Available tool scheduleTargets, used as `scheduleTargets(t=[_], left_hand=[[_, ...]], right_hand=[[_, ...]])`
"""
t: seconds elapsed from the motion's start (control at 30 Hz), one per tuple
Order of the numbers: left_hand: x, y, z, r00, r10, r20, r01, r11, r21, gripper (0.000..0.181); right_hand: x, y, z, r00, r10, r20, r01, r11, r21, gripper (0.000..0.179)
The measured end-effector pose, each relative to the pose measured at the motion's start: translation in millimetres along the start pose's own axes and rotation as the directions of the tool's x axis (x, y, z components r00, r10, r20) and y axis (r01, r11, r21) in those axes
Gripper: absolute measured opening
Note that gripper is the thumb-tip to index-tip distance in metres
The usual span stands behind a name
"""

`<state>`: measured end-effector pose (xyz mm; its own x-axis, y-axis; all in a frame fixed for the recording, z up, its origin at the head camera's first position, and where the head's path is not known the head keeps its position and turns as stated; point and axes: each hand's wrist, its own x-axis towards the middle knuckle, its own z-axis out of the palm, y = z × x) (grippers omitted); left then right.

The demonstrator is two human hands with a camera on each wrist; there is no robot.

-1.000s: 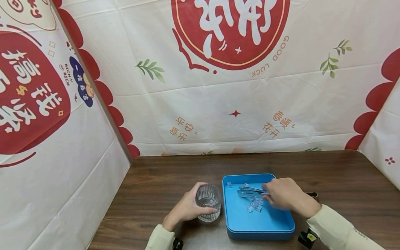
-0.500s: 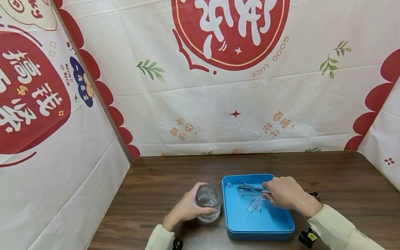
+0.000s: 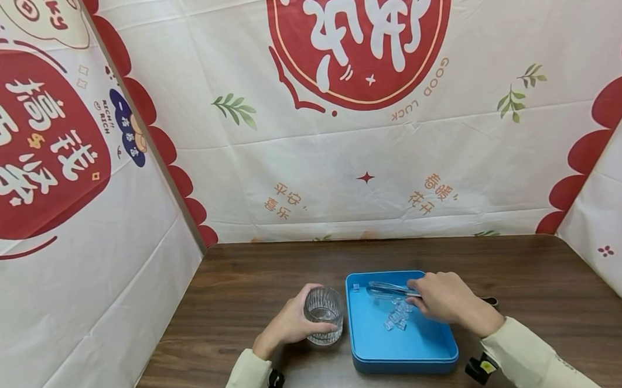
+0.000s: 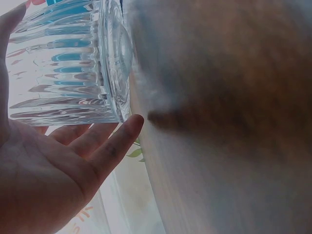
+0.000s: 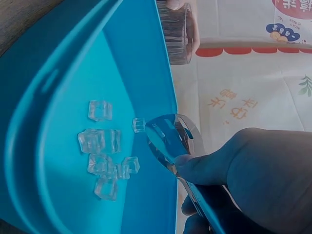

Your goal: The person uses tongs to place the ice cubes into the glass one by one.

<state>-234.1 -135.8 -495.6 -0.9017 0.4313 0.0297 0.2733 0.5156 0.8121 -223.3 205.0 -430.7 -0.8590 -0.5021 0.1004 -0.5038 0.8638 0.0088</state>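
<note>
My left hand (image 3: 291,321) holds a ribbed clear glass (image 3: 323,297) upright on the table, thumb in front and fingers around the far side. In the left wrist view, the little finger lies close to the base of the glass (image 4: 63,73). My right hand (image 3: 445,298) grips a pair of clear-looking tongs (image 3: 390,288), which slant over the back of the blue tray (image 3: 404,362). Several clear ice cubes (image 3: 398,315) lie clustered below the tongs. One small cube (image 5: 139,125) appears right beside the tongs' tips in the right wrist view. A lone cube (image 3: 356,287) sits in the back left corner.
The tray has raised walls and stands just right of the glass on a dark wooden table (image 3: 242,291). A dark looped strap (image 3: 489,302) shows behind the right wrist. Printed cloth (image 3: 362,156) hangs along the back and sides.
My right hand has shifted the tongs slightly toward the tray's back wall, leaving more of the ice cluster in sight. The left hand and the glass have stayed put.
</note>
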Motion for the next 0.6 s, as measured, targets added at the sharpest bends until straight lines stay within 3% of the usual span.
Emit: scheduleTargets(t=[0.2, 0.6], left_hand=[[-0.5, 0.2, 0.3, 1.0, -0.003, 0.002, 0.003, 1.0, -0.005, 0.083], [0.3, 0.5, 0.1, 1.0, 0.002, -0.004, -0.002, 1.0, 0.001, 0.082]], right_hand=[[0.8, 0, -3, 1.0, -0.001, -0.014, 0.001, 1.0, 0.016, 0.026], [-1.5, -2, -16, 0.995, -0.029, -0.091, 0.032, 0.999, 0.033, 0.018]])
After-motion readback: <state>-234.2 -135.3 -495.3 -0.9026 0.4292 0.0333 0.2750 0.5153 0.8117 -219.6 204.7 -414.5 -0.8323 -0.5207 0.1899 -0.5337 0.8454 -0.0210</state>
